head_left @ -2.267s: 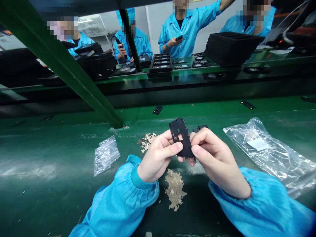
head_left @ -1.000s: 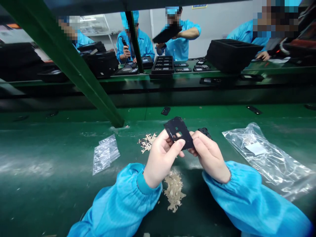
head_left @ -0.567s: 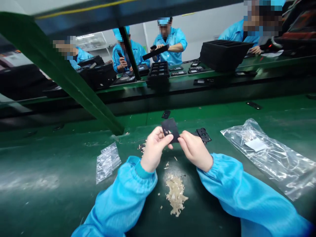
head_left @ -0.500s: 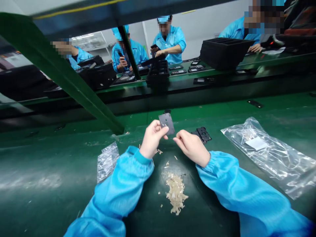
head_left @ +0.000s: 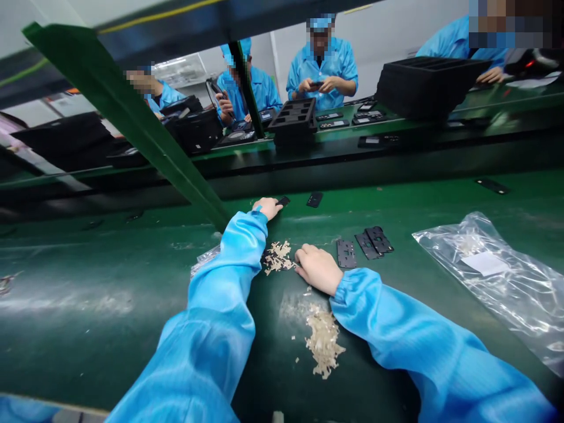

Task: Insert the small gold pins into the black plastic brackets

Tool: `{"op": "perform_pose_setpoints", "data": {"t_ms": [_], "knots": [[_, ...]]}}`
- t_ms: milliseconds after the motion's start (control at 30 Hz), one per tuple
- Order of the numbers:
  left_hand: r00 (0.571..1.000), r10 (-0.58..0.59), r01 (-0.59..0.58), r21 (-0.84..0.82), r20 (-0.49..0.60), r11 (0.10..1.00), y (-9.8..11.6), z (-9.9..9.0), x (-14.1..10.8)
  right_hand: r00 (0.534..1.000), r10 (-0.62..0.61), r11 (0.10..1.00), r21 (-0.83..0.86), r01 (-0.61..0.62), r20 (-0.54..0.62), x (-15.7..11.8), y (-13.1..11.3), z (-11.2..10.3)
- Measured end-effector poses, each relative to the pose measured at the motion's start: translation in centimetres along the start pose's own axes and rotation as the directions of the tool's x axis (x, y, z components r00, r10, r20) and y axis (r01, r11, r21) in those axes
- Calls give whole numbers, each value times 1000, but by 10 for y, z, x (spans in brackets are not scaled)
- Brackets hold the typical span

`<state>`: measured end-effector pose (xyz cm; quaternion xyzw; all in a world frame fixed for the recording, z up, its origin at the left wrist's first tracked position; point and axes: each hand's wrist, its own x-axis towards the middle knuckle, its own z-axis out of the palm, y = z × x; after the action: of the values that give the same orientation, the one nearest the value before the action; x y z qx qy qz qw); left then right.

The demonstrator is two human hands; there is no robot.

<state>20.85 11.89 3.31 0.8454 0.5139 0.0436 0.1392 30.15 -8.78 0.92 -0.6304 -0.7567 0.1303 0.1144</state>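
Note:
My left hand [head_left: 267, 207] reaches out to the far side of the green work surface. Its fingers close on the edge of a small black plate [head_left: 283, 201]. Nearer to me, my right hand [head_left: 319, 270] rests low with fingers curled together; what is between the fingertips, if anything, is too small to tell. Just left of those fingertips lies a small heap of beige pieces [head_left: 278, 256]. A larger pile of beige pieces [head_left: 325, 343] is below the right hand. Beside that hand lie dark slotted plates [head_left: 346, 252], two of them overlapping.
Another black plate [head_left: 314, 200] lies farther back. A clear plastic bag [head_left: 489, 276] with a white label is at right. The left sleeve partly covers a smaller bag [head_left: 205, 257]. A slanted green post [head_left: 145, 138] stands at left. Co-workers [head_left: 324, 64] sit behind black trays [head_left: 295, 120].
My left hand has moved away from me with the dark plate, down to the surface. My right hand has shifted left and nearer the small heap. The view has turned slightly left.

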Motion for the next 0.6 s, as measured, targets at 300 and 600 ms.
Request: {"op": "perform_pose_setpoints", "data": {"t_ms": [300,600], "knots": [[942,302,-336,-359,-149,871,44,-16,-113,994,96,956,283,-79,-46,-8,3,-15],[947,319,-138,-852,36,505,66,-1,-169,898,215,723,681,118,-384,-40,18,-41]]}}
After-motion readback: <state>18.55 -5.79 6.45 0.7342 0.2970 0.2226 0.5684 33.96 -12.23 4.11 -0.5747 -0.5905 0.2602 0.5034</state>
